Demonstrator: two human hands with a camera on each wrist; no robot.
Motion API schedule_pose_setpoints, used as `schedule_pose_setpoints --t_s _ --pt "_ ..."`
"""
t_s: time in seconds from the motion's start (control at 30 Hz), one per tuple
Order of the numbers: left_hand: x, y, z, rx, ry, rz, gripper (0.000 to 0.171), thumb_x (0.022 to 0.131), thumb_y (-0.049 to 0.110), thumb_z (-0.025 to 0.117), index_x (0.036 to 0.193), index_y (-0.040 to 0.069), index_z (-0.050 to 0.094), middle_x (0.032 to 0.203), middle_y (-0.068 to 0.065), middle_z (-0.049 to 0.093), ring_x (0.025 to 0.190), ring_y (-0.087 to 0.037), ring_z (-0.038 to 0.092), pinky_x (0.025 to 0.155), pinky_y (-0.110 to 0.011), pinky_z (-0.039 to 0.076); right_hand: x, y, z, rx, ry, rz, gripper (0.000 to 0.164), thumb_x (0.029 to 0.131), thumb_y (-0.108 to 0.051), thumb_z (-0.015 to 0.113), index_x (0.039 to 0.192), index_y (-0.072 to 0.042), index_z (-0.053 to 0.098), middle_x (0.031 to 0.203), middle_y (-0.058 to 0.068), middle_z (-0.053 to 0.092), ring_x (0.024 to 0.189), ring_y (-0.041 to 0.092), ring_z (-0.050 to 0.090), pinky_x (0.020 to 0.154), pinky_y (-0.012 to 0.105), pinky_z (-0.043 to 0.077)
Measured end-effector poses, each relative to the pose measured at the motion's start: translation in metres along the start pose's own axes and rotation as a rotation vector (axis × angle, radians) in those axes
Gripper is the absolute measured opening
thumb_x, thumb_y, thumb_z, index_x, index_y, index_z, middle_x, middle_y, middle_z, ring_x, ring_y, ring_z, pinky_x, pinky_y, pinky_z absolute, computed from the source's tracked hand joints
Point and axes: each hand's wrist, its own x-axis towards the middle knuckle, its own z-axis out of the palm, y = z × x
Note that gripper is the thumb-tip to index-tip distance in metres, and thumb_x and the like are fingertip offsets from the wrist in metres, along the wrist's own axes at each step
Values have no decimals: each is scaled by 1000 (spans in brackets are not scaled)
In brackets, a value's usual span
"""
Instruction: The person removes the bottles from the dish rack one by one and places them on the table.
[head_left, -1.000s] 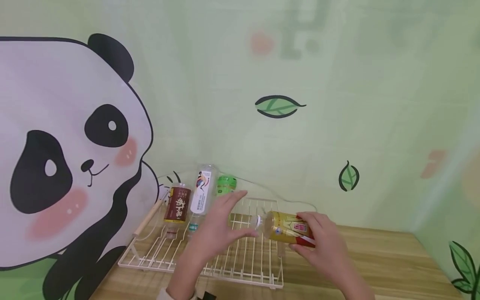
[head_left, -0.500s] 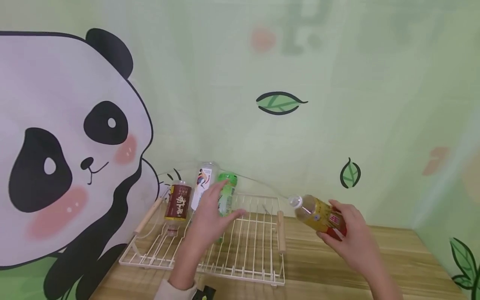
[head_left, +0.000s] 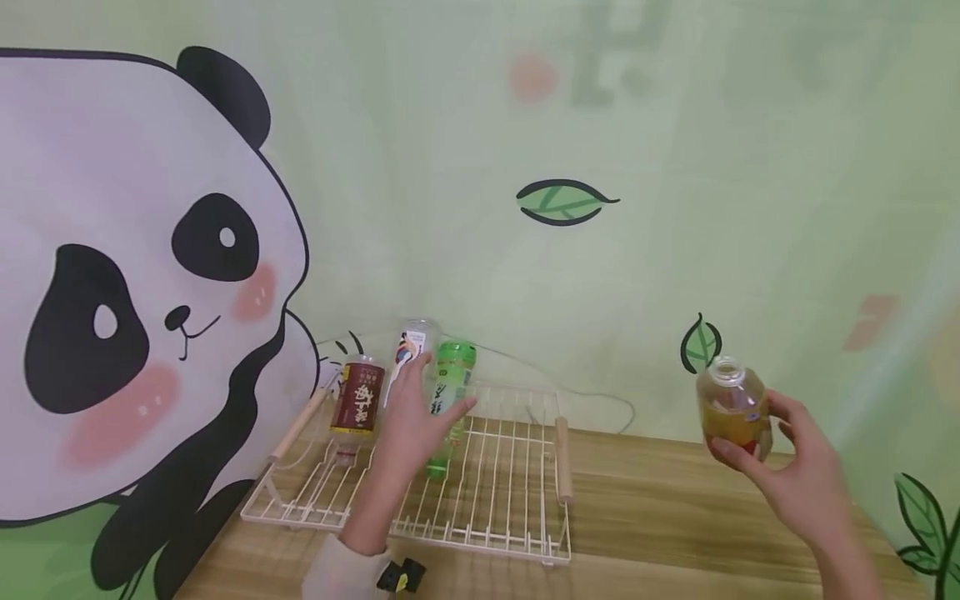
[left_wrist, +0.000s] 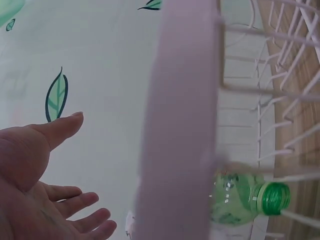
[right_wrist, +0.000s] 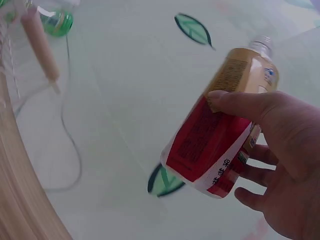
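My right hand (head_left: pixel 802 467) grips a plastic bottle (right_wrist: pixel 215 135) with a gold and red label, held up right of the rack, its neck uppermost. Thumb and fingers wrap its sides in the right wrist view. My left hand (head_left: pixel 412 417) is over the white wire rack (head_left: pixel 487 533), fingers spread and holding nothing. Beside it a green bottle (head_left: pixel 453 375) stands neck-down in the rack. Further left are a bottle with a dark red label (head_left: pixel 360 396) and a clear bottle with a white label (head_left: pixel 412 342), partly hidden by my left hand.
The rack has wooden handles (head_left: pixel 564 458) on both sides. It stands on a wood-grain table (head_left: pixel 645 517). Behind runs a green backdrop (head_left: pixel 450 167) with a panda and leaves, and a thin cord (head_left: pixel 592 392) hangs along it.
My right hand has carried the gold and red bottle rightward, away from the rack, and turned it from lying sideways to neck-up. My left hand has shifted slightly left.
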Motion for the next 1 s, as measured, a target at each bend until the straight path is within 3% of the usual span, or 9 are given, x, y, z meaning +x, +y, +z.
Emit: schedule_pose_setpoints --t_s 0.07,0.17,0.27,0.57,0.63,0.73,0.8,0.9,1.0 --pt "5 -1 -4 8 -15 -3 100 89 47 85 162 1 34 164 -23 39 149 -44 39 118 -64 38 3 12 -12 -14 -5 40 79 91 -15 87 156 -5 43 148 24 53 133 18 49 115 25 37" --pt "13 -4 -8 21 -37 -16 101 90 48 85 163 2 32 162 -24 40 143 -44 45 112 -63 46 8 32 -27 -43 -4 84 80 94 -20 84 157 -3 38 145 25 50 120 -5 43 93 0 33" --pt "21 -9 -11 28 -53 -24 102 89 47 85 163 1 31 161 -24 40 137 -43 51 108 -61 50 10 53 -39 -47 -4 139 83 95 -25 82 158 -1 34 145 25 47 117 -11 40 85 -4 36" --pt "33 -22 -1 123 -184 -23 103 89 47 85 163 -2 32 164 -27 38 147 -48 41 116 -64 40 10 102 -58 -52 5 265 84 100 -29 77 161 1 28 155 29 37 149 35 39 75 -3 42" --pt "33 -24 3 156 -209 -26 104 89 45 85 163 -2 30 163 -26 40 143 -46 47 114 -62 45 11 109 -58 -51 14 292 84 102 -29 73 162 3 24 159 33 33 151 48 34 96 9 50" --pt "32 -27 9 184 -238 -39 107 89 44 86 165 -3 27 162 -27 40 136 -44 52 110 -59 50 9 122 -61 -59 32 326 84 104 -27 71 161 7 21 159 38 30 146 60 32 107 14 45" --pt "32 -28 13 193 -247 -47 108 89 45 86 165 -2 25 160 -27 42 130 -41 56 105 -57 53 5 132 -61 -71 55 358 83 103 -27 71 160 9 22 156 39 32 144 62 34 109 12 40" --pt "30 -29 18 186 -247 -59 110 89 43 86 165 -4 23 158 -30 42 127 -42 58 104 -57 54 -1 147 -59 -61 82 413 82 103 -27 71 159 10 22 155 38 33 146 61 33 92 -2 34" --pt "29 -30 24 190 -248 -66 115 87 42 88 165 -6 19 162 -31 35 133 -45 54 108 -58 51 -6 160 -57 -44 104 464 82 105 -27 68 160 10 19 158 40 29 148 60 29 111 10 34"
